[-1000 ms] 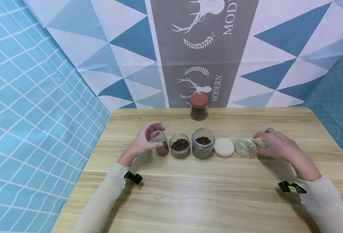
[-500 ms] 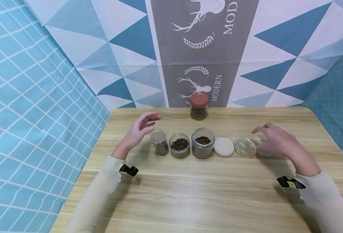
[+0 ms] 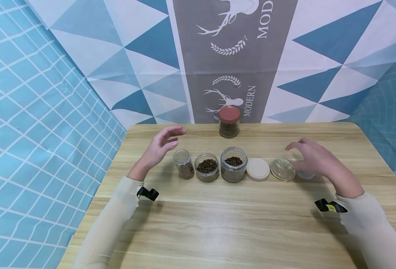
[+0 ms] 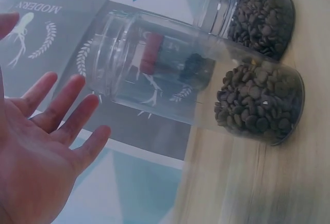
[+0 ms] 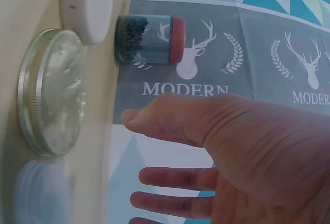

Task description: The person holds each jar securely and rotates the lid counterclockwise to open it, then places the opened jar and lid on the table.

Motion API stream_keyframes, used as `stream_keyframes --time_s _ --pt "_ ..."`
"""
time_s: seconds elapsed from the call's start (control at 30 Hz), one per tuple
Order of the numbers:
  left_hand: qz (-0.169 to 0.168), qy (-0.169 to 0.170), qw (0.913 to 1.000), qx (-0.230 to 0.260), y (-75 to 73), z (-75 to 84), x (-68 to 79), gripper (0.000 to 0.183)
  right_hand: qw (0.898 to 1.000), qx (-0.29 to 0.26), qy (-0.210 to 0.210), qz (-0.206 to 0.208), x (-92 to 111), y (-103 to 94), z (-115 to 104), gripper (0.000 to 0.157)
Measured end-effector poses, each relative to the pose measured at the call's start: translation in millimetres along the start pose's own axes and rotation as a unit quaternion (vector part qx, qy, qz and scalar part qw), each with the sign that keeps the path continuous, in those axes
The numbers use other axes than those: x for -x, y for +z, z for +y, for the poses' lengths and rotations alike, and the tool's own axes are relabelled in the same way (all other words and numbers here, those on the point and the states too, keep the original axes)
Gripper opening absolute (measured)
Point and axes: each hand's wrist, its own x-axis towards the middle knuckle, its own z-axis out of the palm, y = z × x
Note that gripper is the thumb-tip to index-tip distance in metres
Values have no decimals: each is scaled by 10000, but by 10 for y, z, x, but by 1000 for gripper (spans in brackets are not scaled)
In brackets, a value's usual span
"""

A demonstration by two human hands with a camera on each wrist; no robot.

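Note:
My left hand (image 3: 160,147) hovers behind and left of a tall clear jar (image 3: 184,165), fingers spread and touching nothing. Dark pellets fill the bottom of that lidless jar, seen closely in the left wrist view (image 4: 258,102). Beside it stand a low open jar of dark beans (image 3: 207,168) and a wider open jar (image 3: 233,165). To their right lie a white lid (image 3: 258,169), a gold-rimmed lid (image 3: 282,170) and a pale translucent lid (image 3: 306,174). My right hand (image 3: 318,158) is held above the translucent lid with loose fingers, holding nothing.
A red-capped jar (image 3: 229,122) with dark contents stands near the back edge of the wooden table (image 3: 198,224). Patterned cloth (image 3: 231,59) hangs directly behind the table, and a blue gridded cloth (image 3: 50,149) hangs along the left side.
My left hand has let go of the tall jar and moved back and left. My right hand has risen slightly and shifted left, uncovering more of the translucent lid.

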Motion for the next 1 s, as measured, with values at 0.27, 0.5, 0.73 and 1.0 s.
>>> stream_keyframes --time_s 0.27,0.5,0.73,1.0 --pt "150 -36 9999 -51 21 -21 10 56 9994 133 -210 254 -119 -225 -116 52" --pt "219 -76 9997 -78 16 -44 30 54 9973 140 -375 618 -200 -349 -255 51" --pt "245 -41 9997 45 32 -81 69 53 9908 11 -488 1266 -259 -474 -372 48" --pt "294 -62 9995 3 83 -132 85 49 9843 -81 -653 1636 -370 -549 -474 47"
